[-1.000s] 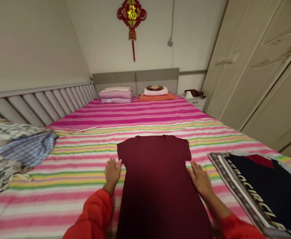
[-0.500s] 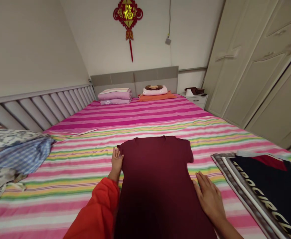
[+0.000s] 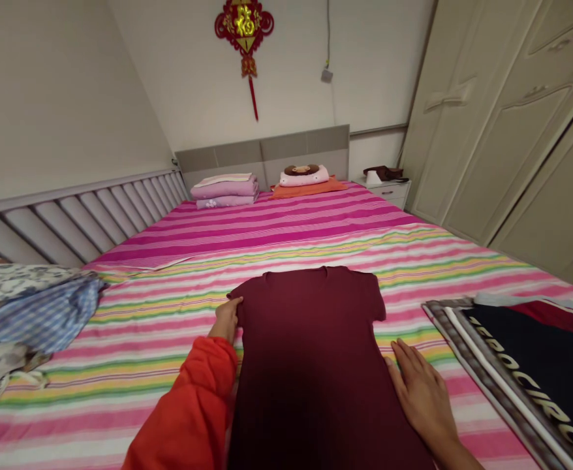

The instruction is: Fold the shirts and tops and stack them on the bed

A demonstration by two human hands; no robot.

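Observation:
A maroon short-sleeved T-shirt (image 3: 306, 326) lies spread out on the striped bed sheet (image 3: 169, 352), its neckline toward the headboard and its lower part running out of the bottom of the view. At its left sleeve edge, my left hand (image 3: 228, 318) pinches the cloth, the fingertips partly hidden. My right hand (image 3: 422, 386) rests flat along the shirt's right side, fingers stretched out, thumb at the cloth's edge.
Folded clothes (image 3: 526, 365) with a dark lettered top lie on the right. Loose clothes (image 3: 36, 307) are heaped on the left near the bed rail (image 3: 71, 225). Folded bedding (image 3: 225, 189) and a pillow (image 3: 303, 176) sit by the headboard. A wardrobe (image 3: 492, 117) stands on the right.
My left hand's fingers have closed on the sleeve edge, which has shifted slightly left. My right hand stays flat beside the shirt. The view has tilted a little.

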